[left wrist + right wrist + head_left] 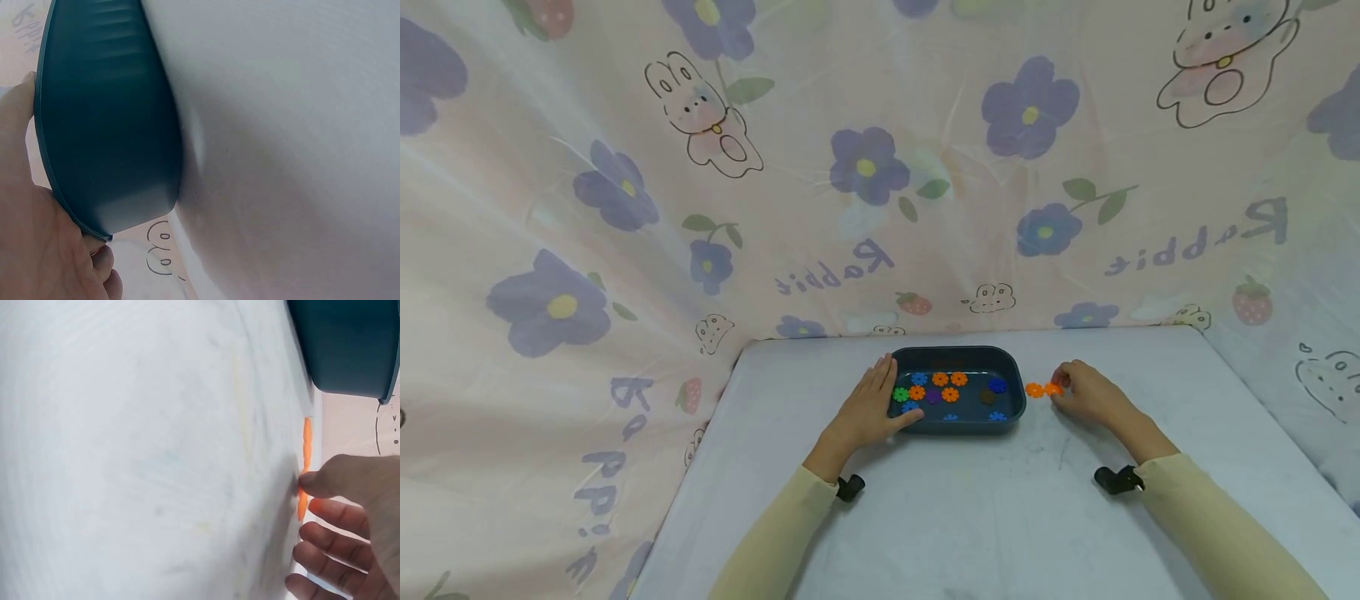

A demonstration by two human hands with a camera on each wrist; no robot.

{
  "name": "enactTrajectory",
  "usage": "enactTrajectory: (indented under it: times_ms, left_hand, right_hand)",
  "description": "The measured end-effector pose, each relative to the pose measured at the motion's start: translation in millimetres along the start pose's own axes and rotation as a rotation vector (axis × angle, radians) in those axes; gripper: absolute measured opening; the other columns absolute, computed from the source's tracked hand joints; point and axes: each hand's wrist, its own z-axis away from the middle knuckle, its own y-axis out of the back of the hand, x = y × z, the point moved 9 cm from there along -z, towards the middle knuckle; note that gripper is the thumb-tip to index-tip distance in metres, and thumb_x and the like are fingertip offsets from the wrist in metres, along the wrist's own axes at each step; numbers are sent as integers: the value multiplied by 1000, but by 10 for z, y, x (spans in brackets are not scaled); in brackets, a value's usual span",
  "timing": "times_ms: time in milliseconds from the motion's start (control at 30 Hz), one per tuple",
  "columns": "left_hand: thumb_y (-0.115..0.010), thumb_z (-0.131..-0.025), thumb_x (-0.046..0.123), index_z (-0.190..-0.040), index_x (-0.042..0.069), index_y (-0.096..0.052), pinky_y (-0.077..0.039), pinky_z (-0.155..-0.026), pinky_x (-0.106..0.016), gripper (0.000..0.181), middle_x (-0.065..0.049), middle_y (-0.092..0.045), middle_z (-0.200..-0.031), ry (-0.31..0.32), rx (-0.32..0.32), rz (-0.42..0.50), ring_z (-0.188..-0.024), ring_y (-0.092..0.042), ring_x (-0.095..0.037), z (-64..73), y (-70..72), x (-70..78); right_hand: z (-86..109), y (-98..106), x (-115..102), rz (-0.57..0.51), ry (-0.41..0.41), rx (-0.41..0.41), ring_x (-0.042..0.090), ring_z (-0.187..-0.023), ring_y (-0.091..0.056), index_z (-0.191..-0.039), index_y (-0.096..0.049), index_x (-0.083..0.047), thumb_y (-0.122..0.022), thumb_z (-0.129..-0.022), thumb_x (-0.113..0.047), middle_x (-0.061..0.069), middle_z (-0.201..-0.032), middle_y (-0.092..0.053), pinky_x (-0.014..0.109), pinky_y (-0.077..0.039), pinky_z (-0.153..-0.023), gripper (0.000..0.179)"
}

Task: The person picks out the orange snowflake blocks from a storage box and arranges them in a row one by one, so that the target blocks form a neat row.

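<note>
Just off the 3 o'clock side of the dark teal tray [955,427], two orange flower pieces [1034,390] lie edge to edge on the white worktop [970,517]; whether they interlock, I cannot tell. The right hand [1088,397] pinches the one farther from the tray between thumb and index finger, its other fingers loosely bent. The left hand [867,410] rests at the tray's 9 o'clock end, fingers stretched straight along the rim and thumb pointing to 3 over the near edge. Inside the tray, a green piece [900,394] sits toward 9, a purple piece [933,396] near the centre, and a brown piece [987,397] toward 3, with a dark blue piece [997,385] at its 1 o'clock. A flower-and-rabbit patterned curtain [940,250] hangs at 12 beyond the worktop.
</note>
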Motion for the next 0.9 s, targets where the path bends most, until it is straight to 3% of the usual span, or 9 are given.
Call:
enactTrajectory:
  times_ms: [200, 433, 733, 900]
  left_hand:
    - [-42, -100, 82, -172, 6, -1, -6, -136, -44, 113, -12, 3, -181, -5, -3, 7, -167, 1, -26, 6, -7, -3]
    - [-42, -101, 82, -172, 4, -2, -9, -136, -48, 113, -16, -1, -181, -20, 12, -1, -167, -3, -30, -2, 7, 1]
    - [-45, -102, 79, -172, 4, -3, -9, -136, -48, 111, -16, -1, -181, -20, 12, 11, -167, -1, -29, -1, 7, -1]
    - [-45, -102, 80, -172, 4, -2, -7, -136, -46, 112, -15, 1, -181, -18, 3, 18, -167, 1, -28, 8, 16, 7]
  right_hand:
    - [7, 11, -12, -30, 2, -2, 29, -88, -59, -108, -67, 2, -79, -92, -14, 15, -100, -64, 48, -55, -79, 26]
    - [-32, 100, -110, -67, 12, 46, 34, -95, -60, -117, -68, 4, -77, -97, -17, 20, -108, -66, 54, -57, -87, 30]
    - [-78, 319, -587, -123, 153, 195, 29, -90, -59, -121, -67, 5, -81, -95, -10, 17, -105, -67, 44, -53, -78, 33]
    - [-124, 317, -876, -147, 223, 203, 29, -90, -59, -121, -69, 4, -82, -95, -11, 16, -105, -67, 42, -51, -76, 32]
